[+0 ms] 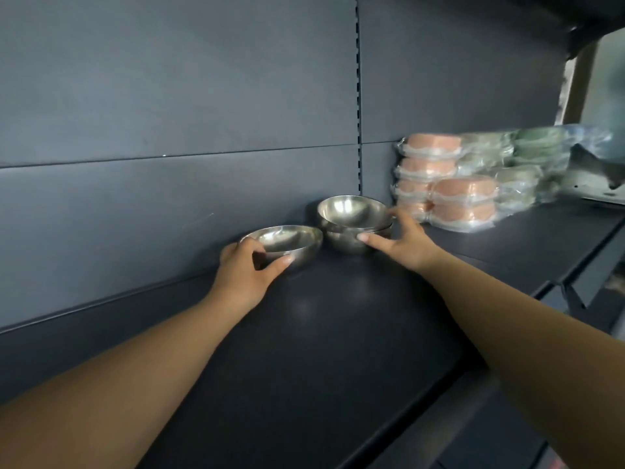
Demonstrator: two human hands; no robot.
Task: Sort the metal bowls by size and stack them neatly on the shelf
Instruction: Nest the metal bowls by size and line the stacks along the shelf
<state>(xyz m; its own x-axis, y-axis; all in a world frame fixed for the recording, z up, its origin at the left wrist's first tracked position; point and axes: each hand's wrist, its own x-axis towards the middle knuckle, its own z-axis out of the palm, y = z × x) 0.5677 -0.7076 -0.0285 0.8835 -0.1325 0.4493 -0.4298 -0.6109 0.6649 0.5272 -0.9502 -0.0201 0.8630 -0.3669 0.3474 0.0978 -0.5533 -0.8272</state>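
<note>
The single steel bowl [284,240] stands near the back edge of the shelf [321,333]. The left hand [241,269] grips it, fingers over the rim, thumb on the outer wall. The stack of two bowls [351,218] stands just beside it, against the back edge. The right hand [402,243], spread, touches the stack. Wrapped packs [466,184] lie toward the right end.

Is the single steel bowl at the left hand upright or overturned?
Upright: the single steel bowl shows its hollow inside facing up, empty. The left hand grips its side.
</note>
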